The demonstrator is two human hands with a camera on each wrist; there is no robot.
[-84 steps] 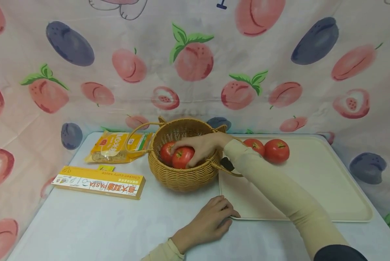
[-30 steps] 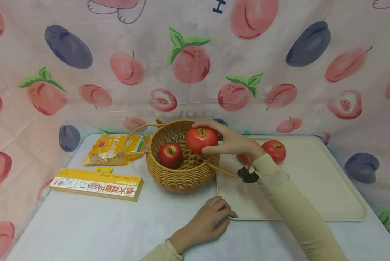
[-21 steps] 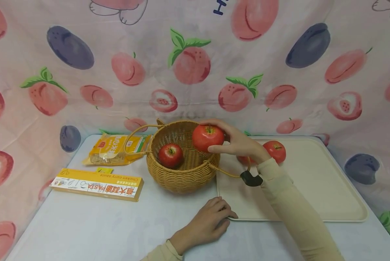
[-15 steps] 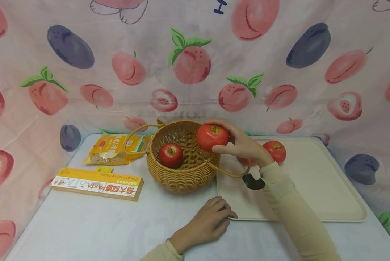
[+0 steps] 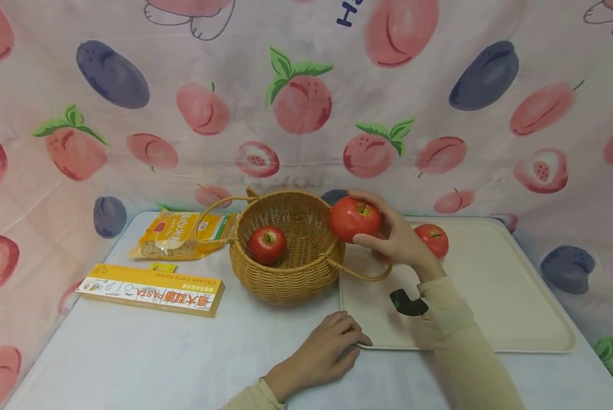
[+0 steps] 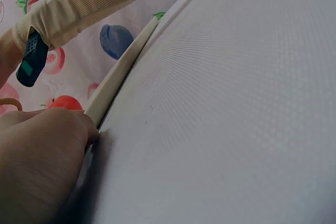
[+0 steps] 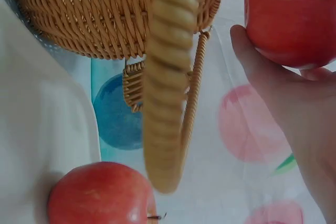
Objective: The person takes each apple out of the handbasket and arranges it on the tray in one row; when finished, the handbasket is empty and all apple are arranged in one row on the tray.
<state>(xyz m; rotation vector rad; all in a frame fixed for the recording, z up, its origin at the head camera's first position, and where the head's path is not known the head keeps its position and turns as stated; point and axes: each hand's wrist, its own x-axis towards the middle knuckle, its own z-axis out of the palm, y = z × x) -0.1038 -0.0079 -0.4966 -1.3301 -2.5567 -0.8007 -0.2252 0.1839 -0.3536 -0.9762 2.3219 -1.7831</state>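
Note:
My right hand [image 5: 400, 239] grips a red apple [image 5: 356, 219] in the air, just past the right rim of the wicker basket [image 5: 283, 287]. In the right wrist view the held apple [image 7: 291, 17] sits between thumb and fingers, with the basket's handle [image 7: 170, 77] close by. Another apple [image 5: 267, 245] lies inside the basket at its left. On the cream tray [image 5: 506, 285] sits an apple [image 5: 432, 240]; one more beside it is mostly hidden behind my right hand. My left hand [image 5: 319, 356] rests on the table with its fingertips at the tray's near left corner.
Left of the basket lie a yellow food bag [image 5: 175, 234] and, nearer, a long pasta box [image 5: 152, 289]. The basket's right handle [image 5: 367, 278] sticks out over the tray's left edge. A fruit-print curtain [image 5: 306, 102] hangs behind the white table [image 5: 147, 359].
My right hand took hold of an apple in the basket, lifted it out and moved right with it, past the rim. My left hand stays at the tray's corner.

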